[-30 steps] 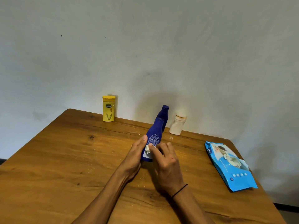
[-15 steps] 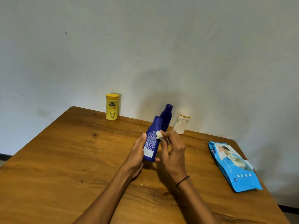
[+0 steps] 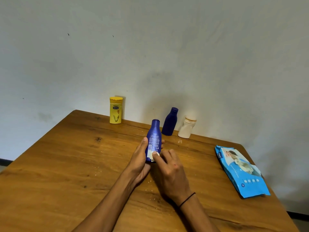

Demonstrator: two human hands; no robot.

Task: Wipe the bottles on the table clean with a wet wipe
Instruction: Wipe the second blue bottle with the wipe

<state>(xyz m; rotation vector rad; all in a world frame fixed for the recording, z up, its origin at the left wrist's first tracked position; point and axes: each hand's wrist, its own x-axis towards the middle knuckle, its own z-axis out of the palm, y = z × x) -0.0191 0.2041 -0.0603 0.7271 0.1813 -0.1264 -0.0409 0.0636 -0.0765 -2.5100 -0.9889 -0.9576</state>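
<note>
Holding the blue bottle (image 3: pixel 154 139) up near the middle of the table (image 3: pixel 66 164) with the left hand (image 3: pixel 139 162), fingers curled round it, keeping it steady for rubbing. Pinching what is probably a wet wipe (image 3: pixel 153 156) in the right hand (image 3: pixel 170 173), pressing it low on the bottle.

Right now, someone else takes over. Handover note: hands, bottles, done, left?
Left hand grips the dark blue plastic lotion bottle, upright near the middle of the wooden table.
Right hand presses a small white wad of wet wipe against its lower label.
By the wall stand the yellow flip-cap bottle, a second dark blue bottle and a white bottle.
The blue wet-wipe pack lies at the right edge.
Done: wiping of the held bottle is under way.
Left: finish it; whether the other three are clean cannot be told.
</note>
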